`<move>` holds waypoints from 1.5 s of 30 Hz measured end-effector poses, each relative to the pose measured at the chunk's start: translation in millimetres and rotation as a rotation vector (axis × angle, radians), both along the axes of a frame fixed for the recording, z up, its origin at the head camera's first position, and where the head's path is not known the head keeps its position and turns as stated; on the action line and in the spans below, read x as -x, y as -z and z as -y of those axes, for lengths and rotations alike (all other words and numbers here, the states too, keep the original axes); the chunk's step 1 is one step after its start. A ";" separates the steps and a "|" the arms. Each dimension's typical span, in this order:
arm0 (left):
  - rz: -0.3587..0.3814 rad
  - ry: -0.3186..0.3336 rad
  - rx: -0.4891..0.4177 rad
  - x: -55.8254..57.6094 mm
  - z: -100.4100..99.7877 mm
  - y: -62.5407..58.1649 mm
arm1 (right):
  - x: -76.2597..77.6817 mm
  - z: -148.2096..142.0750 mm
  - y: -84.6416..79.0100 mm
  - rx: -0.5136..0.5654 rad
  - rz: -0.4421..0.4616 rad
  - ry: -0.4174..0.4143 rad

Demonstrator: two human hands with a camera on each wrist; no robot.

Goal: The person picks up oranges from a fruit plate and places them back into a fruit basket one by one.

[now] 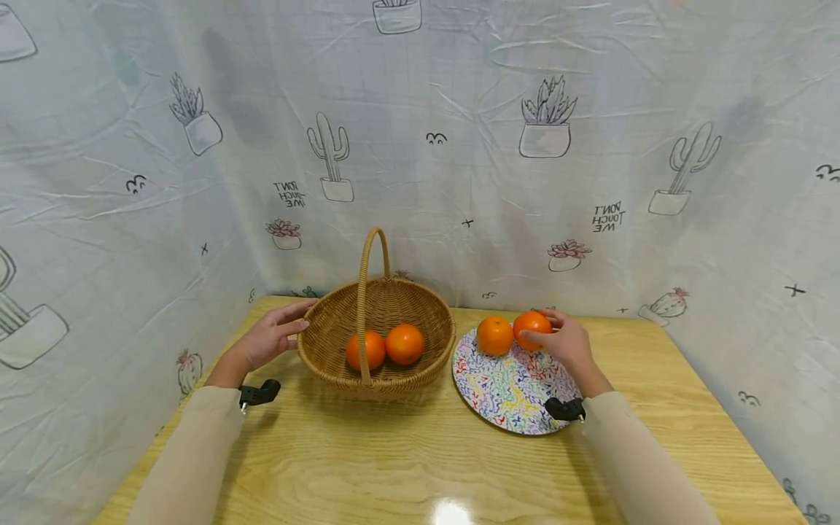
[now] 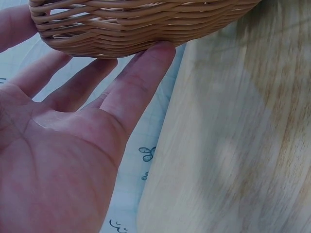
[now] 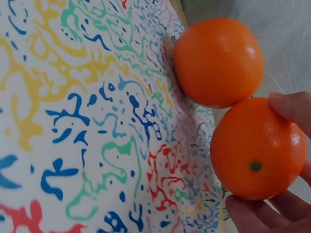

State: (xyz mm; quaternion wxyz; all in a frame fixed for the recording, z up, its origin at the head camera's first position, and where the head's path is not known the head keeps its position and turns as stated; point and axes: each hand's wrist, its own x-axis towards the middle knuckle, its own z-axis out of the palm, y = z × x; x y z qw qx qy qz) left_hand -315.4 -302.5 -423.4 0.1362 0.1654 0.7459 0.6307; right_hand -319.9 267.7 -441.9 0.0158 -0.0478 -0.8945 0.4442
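Note:
A brown wicker basket [image 1: 440,368] with a tall arched handle holds two oranges, a left orange [image 1: 374,351] and a right orange [image 1: 405,344]. At its left side my left hand [image 1: 269,339] grips the basket, thumb at the rim and fingers against the outer weave [image 2: 146,29]. To the right, my right hand [image 1: 569,341] holds an orange [image 3: 257,148] between thumb and fingers at the back of a round patterned plate [image 1: 505,408]. Another orange [image 3: 218,63] sits beside it on the plate, seemingly touching it. Whether the held orange rests on the plate I cannot tell.
Everything stands on a light wooden table [image 1: 367,467]. A pale cloth [image 1: 472,182] printed with potted plants hangs close behind the basket and plate, and along both sides. Each wrist wears a black camera mount [image 1: 259,392].

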 end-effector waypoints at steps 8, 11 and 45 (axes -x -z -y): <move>-0.013 0.011 0.005 -1.0 -0.4 -2.4 | -9.8 -2.9 -14.2 0.004 -0.035 -0.022; -0.014 0.012 0.007 -1.0 0.1 -2.2 | -12.8 -2.9 -19.0 0.027 -0.040 -0.039; 0.014 -0.002 0.013 1.1 1.2 -0.6 | -25.5 50.3 -72.2 0.258 -0.139 -0.261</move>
